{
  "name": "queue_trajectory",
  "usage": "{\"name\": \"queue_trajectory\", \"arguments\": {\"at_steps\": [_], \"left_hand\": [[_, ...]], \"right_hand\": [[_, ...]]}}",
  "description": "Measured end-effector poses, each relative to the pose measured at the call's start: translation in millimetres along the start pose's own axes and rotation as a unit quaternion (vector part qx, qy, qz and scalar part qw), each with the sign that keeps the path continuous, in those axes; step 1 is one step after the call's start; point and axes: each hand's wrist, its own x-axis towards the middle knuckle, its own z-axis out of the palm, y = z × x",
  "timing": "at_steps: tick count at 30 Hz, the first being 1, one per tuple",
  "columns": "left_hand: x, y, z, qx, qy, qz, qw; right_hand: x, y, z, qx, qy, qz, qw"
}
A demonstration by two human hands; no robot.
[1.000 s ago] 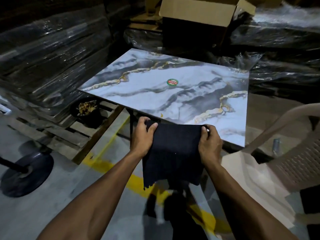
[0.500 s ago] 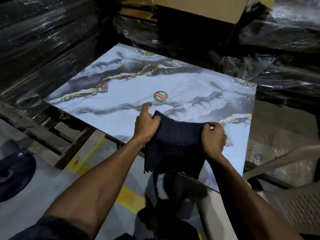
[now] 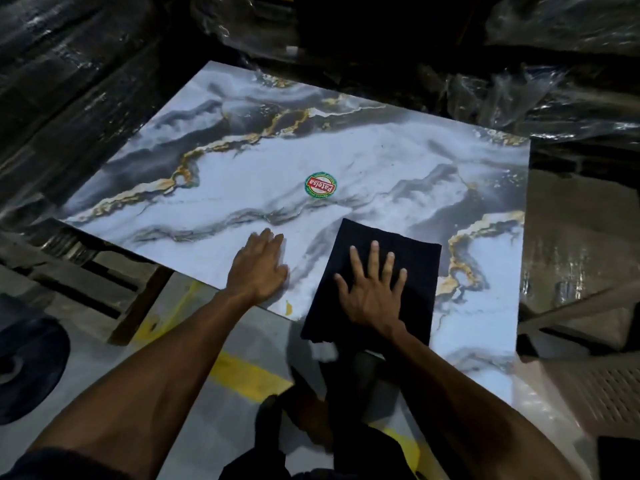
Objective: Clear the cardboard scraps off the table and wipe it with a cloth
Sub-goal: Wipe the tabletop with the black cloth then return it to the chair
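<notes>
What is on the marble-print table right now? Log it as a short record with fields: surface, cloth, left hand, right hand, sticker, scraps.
surface: marble-print table top, white and grey with gold veins
cloth: dark cloth lies flat by the near edge, its near end hanging over
left hand: left hand rests flat on the bare top, left of the cloth
right hand: right hand presses on the cloth, fingers spread
sticker: round green and red sticker near the centre
scraps: no cardboard scraps visible on the top
</notes>
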Motion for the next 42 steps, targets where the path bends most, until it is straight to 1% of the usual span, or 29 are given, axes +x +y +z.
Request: {"name": "queue_trajectory", "arguments": {"at_steps": [2, 4, 6, 8, 10, 12, 14, 15, 16, 17, 19, 21, 23, 24, 25, 26, 27, 29, 31, 33, 35, 36, 38, 40, 42], "left_hand": [[9, -12, 1, 0.041, -0.026, 0.010, 0.999], [19, -20, -1, 0.055, -0.031, 0.028, 0.998], [36, -23, -6, 0.080, -0.039, 0.080, 0.993], [52, -22, -10, 0.095, -0.050, 0.129, 0.986], [65, -21, -11, 0.076, -0.084, 0.131, 0.985], [72, -25, -9, 0.051, -0.119, 0.115, 0.985], [71, -28, -4, 0.038, -0.109, 0.108, 0.987], [70, -28, -2, 0.033, -0.082, 0.105, 0.990], [68, -27, 1, 0.031, -0.048, 0.105, 0.993], [66, -25, 4, 0.034, -0.012, 0.110, 0.993], [62, -24, 10, 0.054, 0.035, 0.126, 0.990], [62, -25, 15, 0.078, 0.062, 0.141, 0.985], [68, -28, 16, 0.096, 0.070, 0.143, 0.983], [72, -30, 15, 0.102, 0.072, 0.145, 0.982], [76, -31, 14, 0.106, 0.077, 0.146, 0.981], [81, -33, 12, 0.109, 0.081, 0.145, 0.980], [87, -35, 11, 0.108, 0.081, 0.141, 0.981], [99, -39, 7, 0.105, 0.089, 0.127, 0.982], [111, -41, 2, 0.104, 0.098, 0.107, 0.984], [123, -44, -2, 0.099, 0.113, 0.085, 0.985], [131, -48, -6, 0.104, 0.126, 0.071, 0.984], [135, -48, -7, 0.104, 0.126, 0.065, 0.984], [138, -47, -7, 0.096, 0.120, 0.050, 0.987], [138, -46, -6, 0.091, 0.130, 0.045, 0.986], [138, -46, -6, 0.093, 0.136, 0.045, 0.985]], "right_hand": [[-5, 5, 8, -0.022, 0.022, 0.042, 0.999], [-14, 18, 9, -0.032, 0.046, 0.096, 0.994], [-23, 38, 9, -0.025, 0.042, 0.170, 0.984], [-38, 61, 8, -0.010, 0.056, 0.255, 0.965], [-55, 87, 6, 0.006, 0.070, 0.328, 0.942], [-69, 100, 3, 0.026, 0.074, 0.374, 0.924], [-70, 96, 7, 0.033, 0.078, 0.402, 0.912], [-65, 84, 10, 0.038, 0.083, 0.411, 0.907], [-59, 66, 15, 0.031, 0.087, 0.406, 0.909], [-53, 42, 21, 0.014, 0.093, 0.381, 0.920], [-41, -15, 35, -0.011, 0.107, 0.269, 0.957], [-29, -61, 49, -0.033, 0.117, 0.140, 0.983], [-16, -71, 49, -0.035, 0.092, 0.060, 0.993], [-10, -58, 45, -0.040, 0.088, 0.046, 0.994], [-5, -37, 38, -0.044, 0.096, 0.054, 0.993], [-1, -11, 31, -0.044, 0.106, 0.088, 0.989], [1, 19, 22, -0.043, 0.104, 0.142, 0.983], [-7, 83, 5, -0.033, 0.092, 0.267, 0.959], [-17, 130, -13, 0.009, 0.085, 0.348, 0.933], [-19, 148, -18, 0.038, 0.085, 0.376, 0.922], [-17, 131, -10, 0.017, 0.113, 0.391, 0.913], [-16, 113, -5, -0.001, 0.120, 0.387, 0.914], [-13, 61, 10, -0.009, 0.101, 0.333, 0.937], [-5, 0, 21, -0.008, 0.083, 0.238, 0.968], [14, -52, 24, -0.005, 0.087, 0.133, 0.987]]}}
